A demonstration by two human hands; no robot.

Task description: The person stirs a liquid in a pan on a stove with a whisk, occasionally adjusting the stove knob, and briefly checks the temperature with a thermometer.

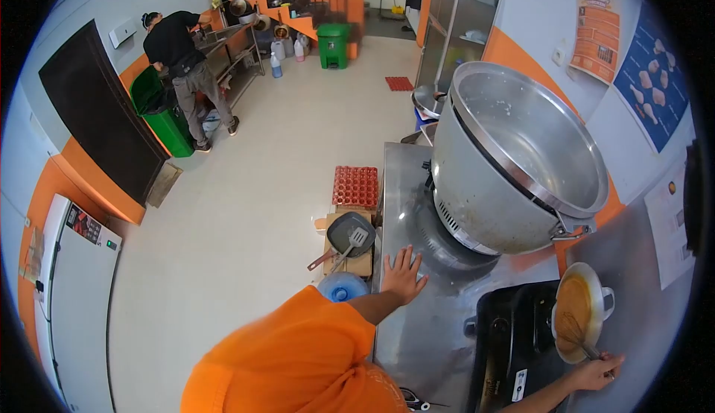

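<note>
My right hand [596,373] grips the handle of a wire whisk [572,330]. The whisk's wires dip into an orange-brown liquid [575,297] inside a pale metal pot [596,285] with side handles. That pot sits at the right of a black portable stove [514,316]. My left hand [404,275] lies flat with fingers spread on the left edge of the steel counter [417,338]. Beyond it stands a large silver rice cooker [477,167] with its lid off; some whitish bits cling to the inside wall.
Left of the counter, a square pan [348,228] with a slotted spatula [359,237] rests on a cardboard box, beside a blue water jug [343,286]. Scissors [413,400] lie at the counter's near edge. A co-worker [181,63] stands at a far bench near a green bin [170,126].
</note>
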